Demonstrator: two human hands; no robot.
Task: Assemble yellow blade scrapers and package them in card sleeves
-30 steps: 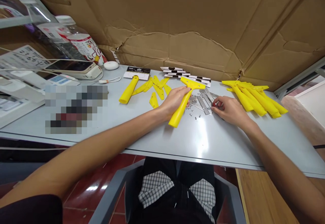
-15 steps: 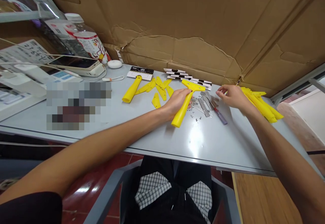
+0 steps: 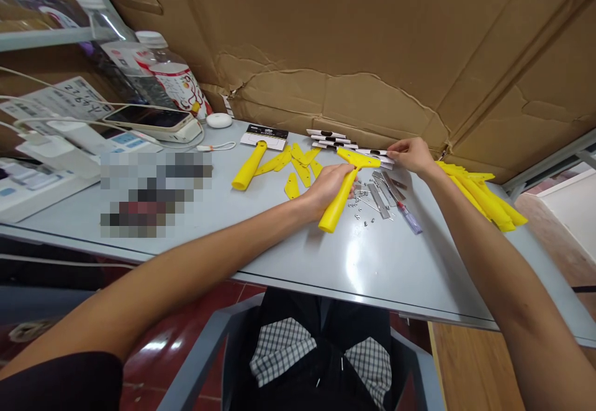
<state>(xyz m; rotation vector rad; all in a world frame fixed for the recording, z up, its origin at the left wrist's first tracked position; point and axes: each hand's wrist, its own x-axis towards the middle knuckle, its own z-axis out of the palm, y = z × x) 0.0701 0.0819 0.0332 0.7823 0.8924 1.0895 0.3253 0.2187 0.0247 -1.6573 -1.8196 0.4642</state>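
My left hand is closed around the neck of a yellow T-shaped scraper handle, its wide head tilted up and away from me. Toward the back of the table, my right hand pinches the right end of a white-and-black card at the edge of a small card stack. Below that hand lie flat metal blades, scattered small screws and a screwdriver with a clear purplish handle. Loose yellow plates are left of my left hand.
Another yellow handle rests by a black-and-white card. A pile of yellow handles lies at the right. Farther left are a phone, cables, bottles and a blurred patch. Cardboard walls the back.
My right hand has moved left and back, from above the metal blades to the card stack, and its fingers have met a card. My left hand keeps the scraper handle in much the same place.
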